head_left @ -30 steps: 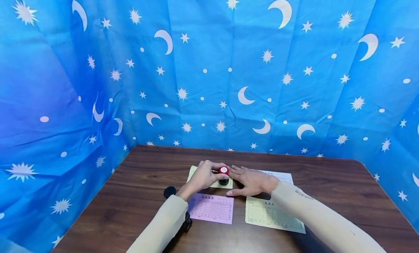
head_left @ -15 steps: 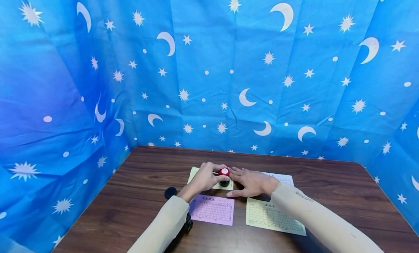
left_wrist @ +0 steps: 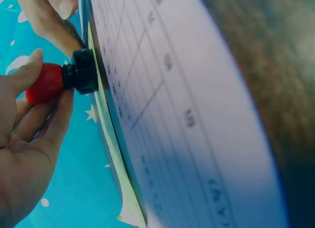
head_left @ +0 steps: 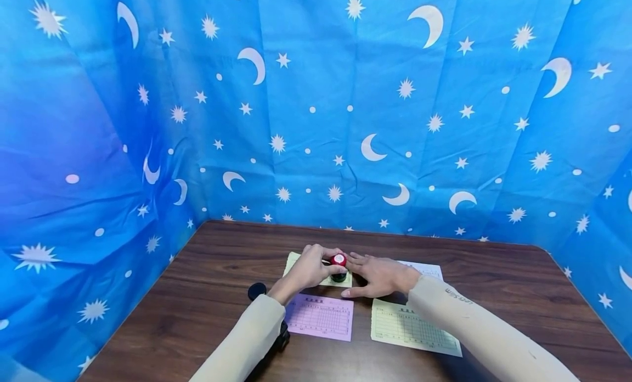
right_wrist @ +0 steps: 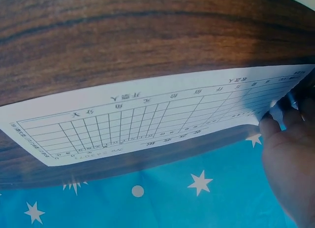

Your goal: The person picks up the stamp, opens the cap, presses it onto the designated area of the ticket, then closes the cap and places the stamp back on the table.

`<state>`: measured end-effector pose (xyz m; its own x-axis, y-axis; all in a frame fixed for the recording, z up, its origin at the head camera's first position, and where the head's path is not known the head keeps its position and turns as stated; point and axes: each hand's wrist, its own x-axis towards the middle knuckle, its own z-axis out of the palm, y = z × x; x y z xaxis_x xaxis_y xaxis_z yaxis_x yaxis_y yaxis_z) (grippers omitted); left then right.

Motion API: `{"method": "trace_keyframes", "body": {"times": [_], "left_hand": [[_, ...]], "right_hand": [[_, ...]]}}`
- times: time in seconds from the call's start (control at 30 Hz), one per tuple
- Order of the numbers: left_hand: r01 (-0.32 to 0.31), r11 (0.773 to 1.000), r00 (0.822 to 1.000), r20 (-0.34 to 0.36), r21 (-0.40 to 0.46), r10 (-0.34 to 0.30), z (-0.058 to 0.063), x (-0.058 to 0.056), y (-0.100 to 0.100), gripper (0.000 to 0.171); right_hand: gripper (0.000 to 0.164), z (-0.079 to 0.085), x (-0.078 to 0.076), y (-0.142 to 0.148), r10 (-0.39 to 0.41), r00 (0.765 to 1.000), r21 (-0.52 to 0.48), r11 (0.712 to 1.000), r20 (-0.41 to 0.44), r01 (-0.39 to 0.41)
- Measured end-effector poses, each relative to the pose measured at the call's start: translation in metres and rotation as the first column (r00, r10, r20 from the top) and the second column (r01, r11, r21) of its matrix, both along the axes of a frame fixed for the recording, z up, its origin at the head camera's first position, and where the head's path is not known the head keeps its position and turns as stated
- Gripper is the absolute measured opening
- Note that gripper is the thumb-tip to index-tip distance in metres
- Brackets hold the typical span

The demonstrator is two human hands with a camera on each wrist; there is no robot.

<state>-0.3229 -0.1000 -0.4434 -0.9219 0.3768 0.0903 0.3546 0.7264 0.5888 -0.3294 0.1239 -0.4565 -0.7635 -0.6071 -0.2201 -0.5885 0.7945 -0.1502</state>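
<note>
Nearest: one pink slip (head_left: pixel 323 318), one green slip (head_left: pixel 412 327). Beyond, the left hand (head_left: pixel 311 265) pinches one stamp (head_left: pixel 338 259) (red handle (left_wrist: pixel 45 85), black base (left_wrist: pixel 86 71)) upright on one yellow slip (head_left: pixel 327 281); the right hand (head_left: pixel 379 275), fingers (head_left: pixel 359 261) extended, lies beside it, near one white slip (head_left: pixel 428 269). Starred cloth (head_left: pixel 321 85) hangs behind.
</note>
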Motion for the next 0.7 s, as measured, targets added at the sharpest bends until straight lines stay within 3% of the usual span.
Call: {"method": "trace_keyframes", "body": {"times": [0.17,0.5,0.7], "left_hand": [[0.074,0.997,0.996,-0.041,-0.001,-0.074,0.000,-0.003,-0.001,0.035],[0.146,0.989,0.986,-0.082,0.015,-0.144,0.011,-0.007,0.000,0.026],[0.101,0.991,0.992,-0.082,0.091,-0.094,0.006,-0.006,-0.007,0.029]], "right_hand": [[0.099,-0.002,0.000,0.002,0.002,1.000,-0.008,1.000,0.000,-0.002],[0.098,0.001,-0.002,0.002,0.014,1.000,-0.015,1.000,-0.003,-0.014],[0.098,0.000,-0.002,0.003,0.036,0.999,-0.030,0.999,0.005,-0.036]]}}
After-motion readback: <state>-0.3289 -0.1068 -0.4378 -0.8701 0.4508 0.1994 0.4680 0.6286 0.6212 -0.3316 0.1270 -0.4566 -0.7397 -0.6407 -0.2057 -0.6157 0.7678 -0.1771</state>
